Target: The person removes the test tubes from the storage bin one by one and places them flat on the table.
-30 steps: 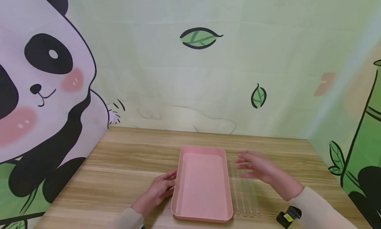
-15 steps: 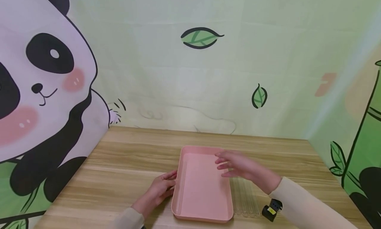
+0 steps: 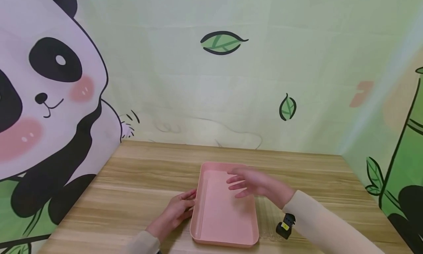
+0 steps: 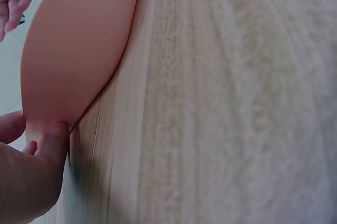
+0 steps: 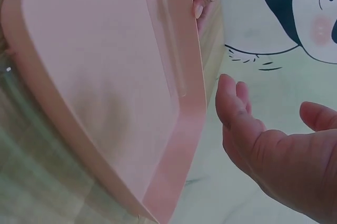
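A pink rectangular tray (image 3: 228,217) lies lengthwise on the wooden table. Along its left inner wall rests a clear tube (image 5: 167,34), faint in the head view. My left hand (image 3: 176,209) is at the tray's left side, its fingers touching the outer wall; the left wrist view shows the thumb (image 4: 57,142) against that wall. Over the tray's far right part hovers my right hand (image 3: 249,183), fingers spread and loosely bent, holding nothing. Several clear tubes (image 3: 268,219) lie on the table right of the tray, partly hidden beneath the right forearm.
The wooden table (image 3: 148,162) ends at a pale green cloth backdrop (image 3: 165,81) with a printed panda and leaves. A small black device (image 3: 285,226) hangs at the right wrist.
My right hand has moved left, from above the clear tubes to over the tray. The left hand and the tray have stayed in place.
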Action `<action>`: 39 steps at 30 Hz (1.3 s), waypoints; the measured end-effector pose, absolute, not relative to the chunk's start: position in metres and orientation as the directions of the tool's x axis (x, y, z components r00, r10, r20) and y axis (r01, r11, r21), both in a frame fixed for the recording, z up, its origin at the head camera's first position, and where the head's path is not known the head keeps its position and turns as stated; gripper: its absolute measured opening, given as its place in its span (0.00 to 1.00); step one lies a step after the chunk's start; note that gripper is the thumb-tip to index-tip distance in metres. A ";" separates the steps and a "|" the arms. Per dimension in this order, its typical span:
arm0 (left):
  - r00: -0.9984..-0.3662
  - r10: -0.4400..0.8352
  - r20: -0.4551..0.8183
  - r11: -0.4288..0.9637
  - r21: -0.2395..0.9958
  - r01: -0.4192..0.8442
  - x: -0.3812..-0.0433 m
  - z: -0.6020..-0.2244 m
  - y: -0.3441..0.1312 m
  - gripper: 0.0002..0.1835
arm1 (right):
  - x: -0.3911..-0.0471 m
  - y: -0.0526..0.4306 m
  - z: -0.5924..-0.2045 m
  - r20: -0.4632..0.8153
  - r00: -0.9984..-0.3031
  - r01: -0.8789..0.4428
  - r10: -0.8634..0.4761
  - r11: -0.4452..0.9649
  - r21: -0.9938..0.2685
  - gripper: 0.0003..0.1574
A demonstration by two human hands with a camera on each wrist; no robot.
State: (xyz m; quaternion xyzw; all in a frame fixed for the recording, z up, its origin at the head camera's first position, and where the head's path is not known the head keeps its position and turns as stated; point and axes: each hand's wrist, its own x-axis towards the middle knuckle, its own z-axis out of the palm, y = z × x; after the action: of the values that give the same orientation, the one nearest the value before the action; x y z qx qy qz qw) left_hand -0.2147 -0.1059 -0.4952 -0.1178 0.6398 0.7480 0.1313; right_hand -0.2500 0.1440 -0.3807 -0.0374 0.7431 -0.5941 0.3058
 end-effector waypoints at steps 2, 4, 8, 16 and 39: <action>-0.937 0.046 -0.347 -0.143 0.926 -0.350 -0.215 -0.495 -0.106 0.27 | -0.253 0.139 -0.383 -0.420 -0.808 0.320 -0.413 0.291 -0.902 0.32; -0.935 0.047 -0.351 -0.141 0.925 -0.354 -0.215 -0.495 -0.106 0.27 | -0.256 0.133 -0.385 -0.428 -0.808 0.330 -0.405 0.291 -0.898 0.30; -0.934 0.052 -0.353 -0.136 0.924 -0.357 -0.215 -0.496 -0.107 0.28 | -0.261 0.124 -0.390 -0.434 -0.811 0.336 -0.392 0.296 -0.894 0.28; -0.937 0.045 -0.347 -0.140 0.926 -0.350 -0.213 -0.497 -0.107 0.27 | -0.267 0.111 -0.402 -0.457 -0.812 0.370 -0.363 0.286 -0.884 0.28; -0.943 0.060 -0.328 -0.149 0.931 -0.334 -0.214 -0.497 -0.108 0.28 | -0.273 0.077 -0.437 -0.517 -0.783 0.439 -0.347 0.281 -0.853 0.24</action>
State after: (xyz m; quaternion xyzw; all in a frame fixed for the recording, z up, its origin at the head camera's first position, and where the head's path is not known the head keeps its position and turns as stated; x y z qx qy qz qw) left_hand -0.2138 -0.1078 -0.4966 -0.1070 0.6388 0.7505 0.1313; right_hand -0.2733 0.0768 -0.4368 0.0315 0.7300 -0.5986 0.3282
